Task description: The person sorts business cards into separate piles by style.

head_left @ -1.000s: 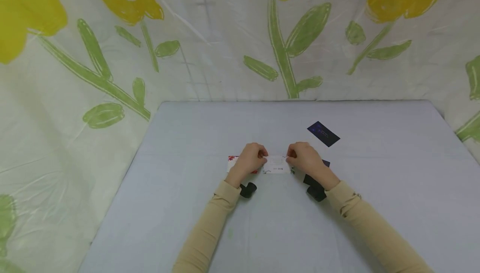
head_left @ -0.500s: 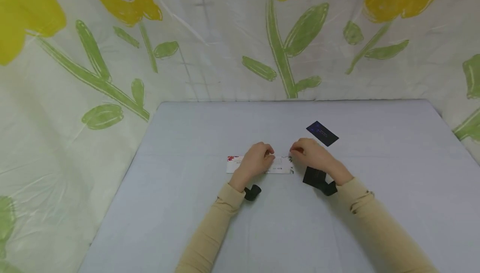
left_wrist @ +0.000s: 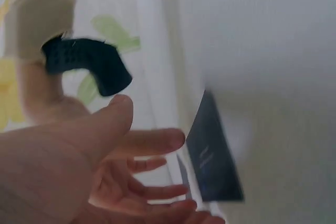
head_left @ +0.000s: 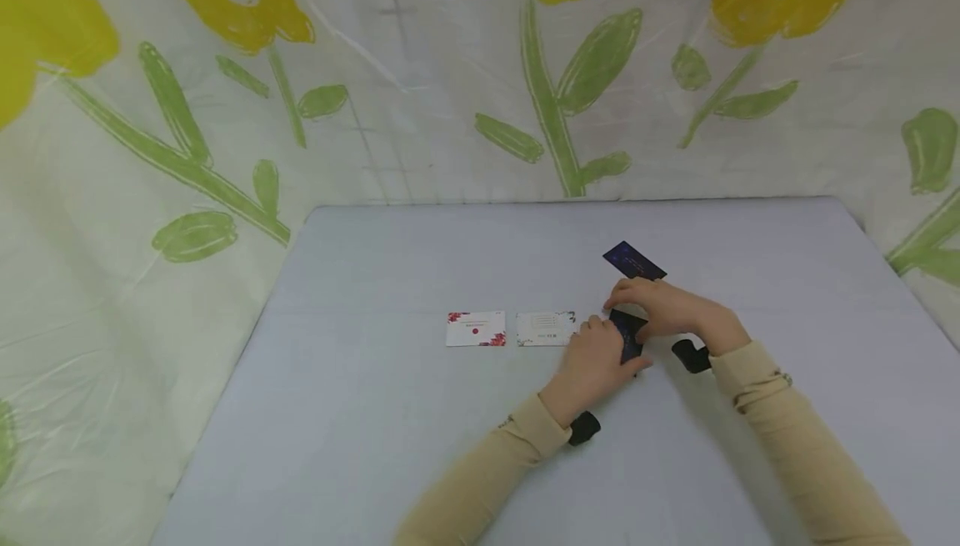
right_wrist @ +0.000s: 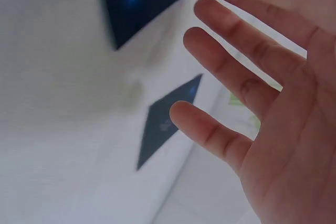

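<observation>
A dark business card [head_left: 631,328] lies on the table between my two hands in the head view. My left hand [head_left: 594,367] is at its left edge, thumb stretched out below it. My right hand [head_left: 671,309] arches over its upper right side with relaxed fingers. In the left wrist view, extended fingers reach beside the dark card [left_wrist: 212,153]. The right wrist view has my right fingers spread loosely, the near card [right_wrist: 139,3] at the top edge. Another dark card [head_left: 630,257] lies behind my right hand, tilted and partly covered by it.
Two white cards lie side by side with a narrow gap: one with red flowers [head_left: 476,329], one with a dark leafy print [head_left: 543,329]. A black wrist camera [head_left: 584,428] sits under the left wrist, another [head_left: 691,356] by the right. The table's back edge meets a flowered curtain [head_left: 450,71].
Both hands have left the white cards and moved right to the dark card. The white cards now lie uncovered in a row. The view has shifted slightly.
</observation>
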`<state>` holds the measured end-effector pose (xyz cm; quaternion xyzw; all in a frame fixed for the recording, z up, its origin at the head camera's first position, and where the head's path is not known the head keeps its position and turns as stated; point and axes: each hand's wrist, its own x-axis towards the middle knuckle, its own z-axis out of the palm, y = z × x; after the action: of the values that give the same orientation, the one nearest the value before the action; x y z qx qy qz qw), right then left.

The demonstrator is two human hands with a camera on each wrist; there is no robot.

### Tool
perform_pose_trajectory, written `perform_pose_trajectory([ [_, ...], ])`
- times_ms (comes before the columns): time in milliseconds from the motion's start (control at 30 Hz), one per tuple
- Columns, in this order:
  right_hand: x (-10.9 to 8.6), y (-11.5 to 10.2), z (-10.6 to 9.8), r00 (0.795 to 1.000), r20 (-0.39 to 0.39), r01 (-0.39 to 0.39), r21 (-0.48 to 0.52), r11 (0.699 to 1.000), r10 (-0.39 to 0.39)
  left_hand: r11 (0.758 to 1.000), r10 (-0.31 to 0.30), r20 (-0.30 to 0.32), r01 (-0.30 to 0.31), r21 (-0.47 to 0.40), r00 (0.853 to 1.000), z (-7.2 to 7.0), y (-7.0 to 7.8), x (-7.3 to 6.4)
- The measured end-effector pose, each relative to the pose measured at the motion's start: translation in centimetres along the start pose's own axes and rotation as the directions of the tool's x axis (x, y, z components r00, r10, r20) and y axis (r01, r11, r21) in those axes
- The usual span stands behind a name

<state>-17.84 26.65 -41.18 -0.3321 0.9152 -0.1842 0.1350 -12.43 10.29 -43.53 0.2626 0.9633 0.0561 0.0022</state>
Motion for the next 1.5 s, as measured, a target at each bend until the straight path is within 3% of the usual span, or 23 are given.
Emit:
perform_pose_trajectory([
  [133,-0.1,0.5,0.7,1.000,-0.007,0.015,-0.003,1.000,-0.015,0.981,-0.113,-0.008,0.113,0.160,0.994,1.1,1.6,0.5],
  [200,-0.2,0.7,1.0,1.000,-0.013,0.014,0.008,1.000,-0.014,0.971,-0.150,-0.010,0.150,0.187,0.989,1.4,1.8,0.7],
  [300,-0.3,0.8,1.1,0.999,-0.030,0.019,0.033,0.999,-0.018,0.971,-0.151,-0.023,0.153,0.184,0.988,1.6,1.7,0.9],
  [667,-0.9,1.6,1.2,0.996,-0.054,-0.064,0.179,0.982,0.075,0.992,-0.117,0.014,0.116,0.039,0.993,1.4,0.4,1.3],
  [833,-1.4,2.6,1.8,0.981,-0.161,-0.073,0.231,0.970,0.112,0.992,-0.056,0.000,0.056,-0.109,0.998,1.0,-0.5,1.5],
  [933,-1.9,3.0,2.2,0.959,-0.260,-0.045,0.261,0.964,0.116,0.969,0.000,-0.044,-0.010,-0.245,0.999,0.9,-1.5,1.7],
  [1033,-2.4,3.4,2.5,0.932,-0.335,-0.041,0.291,0.956,0.141,0.924,0.029,-0.068,-0.053,-0.379,0.997,0.7,-2.7,2.1],
  [1167,-2.9,3.6,2.7,0.904,-0.363,-0.081,0.371,0.925,0.224,0.849,0.038,-0.079,-0.073,-0.523,0.996,0.3,-4.0,3.0],
  [1300,-3.1,3.6,2.8,0.882,-0.376,-0.100,0.441,0.892,0.285,0.803,0.032,-0.096,-0.083,-0.590,0.995,0.2,-4.8,4.0],
  [1400,-3.1,3.4,2.8,0.864,-0.394,-0.131,0.424,0.896,0.313,0.815,0.022,-0.097,-0.074,-0.575,0.995,0.2,-5.0,4.5],
  [1500,-2.9,3.0,2.8,0.850,-0.408,-0.180,0.368,0.912,0.332,0.854,0.003,-0.092,-0.051,-0.518,0.996,0.3,-5.1,4.7],
])
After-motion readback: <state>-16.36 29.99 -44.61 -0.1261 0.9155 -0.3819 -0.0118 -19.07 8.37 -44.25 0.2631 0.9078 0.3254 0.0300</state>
